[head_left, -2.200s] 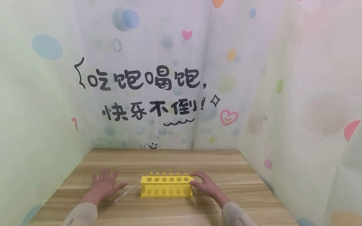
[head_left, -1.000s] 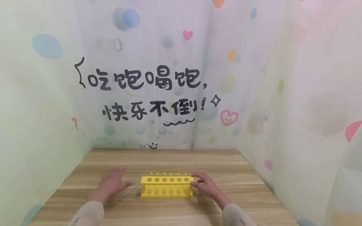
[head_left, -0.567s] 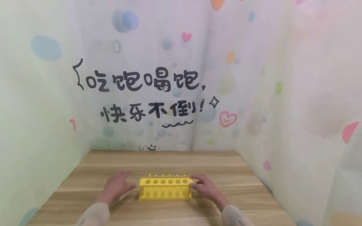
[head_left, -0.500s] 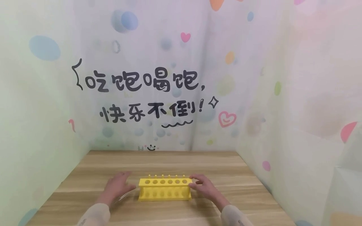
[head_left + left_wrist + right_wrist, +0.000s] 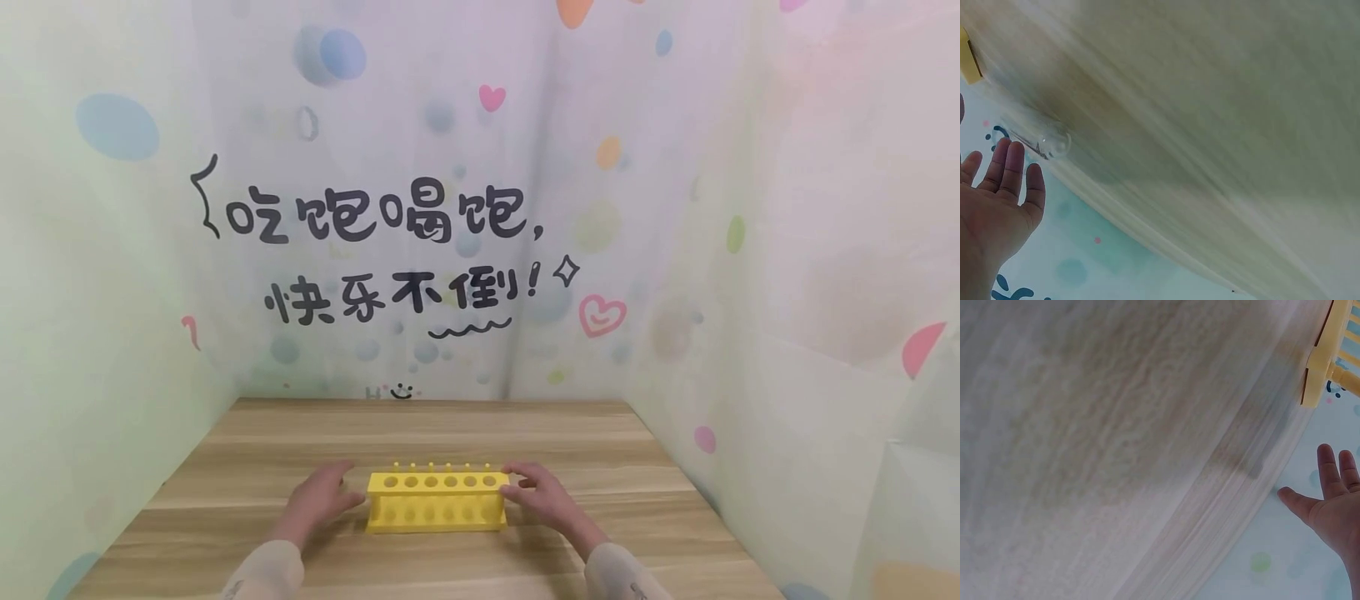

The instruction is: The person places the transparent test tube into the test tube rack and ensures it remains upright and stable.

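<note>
A yellow test tube rack (image 5: 437,503) stands on the wooden table in the head view, a row of round holes along its top. My right hand (image 5: 546,495) is at the rack's right end, thumb and index finger spread beside the top plate. In the right wrist view that hand (image 5: 1334,509) has straight fingers with nothing between them. My left hand (image 5: 320,497) is by the rack's left end, fingers loosely extended. A clear test tube (image 5: 1044,139) lies on the table near the left hand (image 5: 1000,203) in the left wrist view; the hand hides it from the head view.
The wooden table (image 5: 435,429) reaches back to a patterned curtain (image 5: 420,125) with black lettering. Similar curtains hang at the left and right sides. Short yellow pegs (image 5: 448,467) stick up along the rack's rear.
My left hand has moved right toward the rack, passing over the test tube, which the head view showed earlier. The right hand and the rack have stayed in place; the view shifted slightly.
</note>
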A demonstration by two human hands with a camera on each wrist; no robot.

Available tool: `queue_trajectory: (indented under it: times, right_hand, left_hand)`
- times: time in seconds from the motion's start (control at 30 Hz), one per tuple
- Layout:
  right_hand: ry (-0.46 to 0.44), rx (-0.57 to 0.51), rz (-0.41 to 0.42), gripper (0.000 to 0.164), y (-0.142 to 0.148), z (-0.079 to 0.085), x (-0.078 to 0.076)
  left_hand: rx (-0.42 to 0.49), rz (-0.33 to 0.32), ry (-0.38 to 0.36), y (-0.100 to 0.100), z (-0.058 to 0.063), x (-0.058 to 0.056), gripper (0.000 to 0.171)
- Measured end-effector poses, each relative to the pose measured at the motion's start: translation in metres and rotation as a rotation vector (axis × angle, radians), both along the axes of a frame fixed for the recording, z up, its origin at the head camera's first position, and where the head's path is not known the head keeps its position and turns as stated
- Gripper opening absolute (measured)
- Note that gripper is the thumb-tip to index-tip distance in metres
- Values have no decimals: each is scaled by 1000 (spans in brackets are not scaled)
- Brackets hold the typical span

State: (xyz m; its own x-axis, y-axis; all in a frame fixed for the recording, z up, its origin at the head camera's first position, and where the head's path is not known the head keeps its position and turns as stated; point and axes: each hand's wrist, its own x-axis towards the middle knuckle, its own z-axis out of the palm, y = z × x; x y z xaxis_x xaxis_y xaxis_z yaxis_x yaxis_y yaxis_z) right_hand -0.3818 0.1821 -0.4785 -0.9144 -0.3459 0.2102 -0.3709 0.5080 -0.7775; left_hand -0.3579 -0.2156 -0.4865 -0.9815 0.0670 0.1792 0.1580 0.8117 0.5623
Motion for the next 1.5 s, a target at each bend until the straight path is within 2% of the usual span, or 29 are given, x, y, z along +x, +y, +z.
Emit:
queue_trajectory:
  times: [0.27,0.47,0.9,1.2,1.33,1.5]
  right_hand:
    - [-8,15,-15,38,1,-2,-2]
    - [11,17,-7,36,0,-3,-3]
    - [26,21,2,34,0,-3,-3]
    - [25,28,-1,35,0,-3,-2]
    - [24,31,-1,36,0,-3,-3]
    - [29,34,-3,35,0,-3,-3]
  left_hand:
    - [30,15,7,2,-7,-3,64]
    - [7,22,8,3,-10,-4,57]
    - [-17,34,-11,10,-8,-2,39]
    - [-26,16,10,11,-9,-3,29]
    - [-1,10,19,9,-8,-2,30]
    - [97,18,17,6,-5,-2,34]
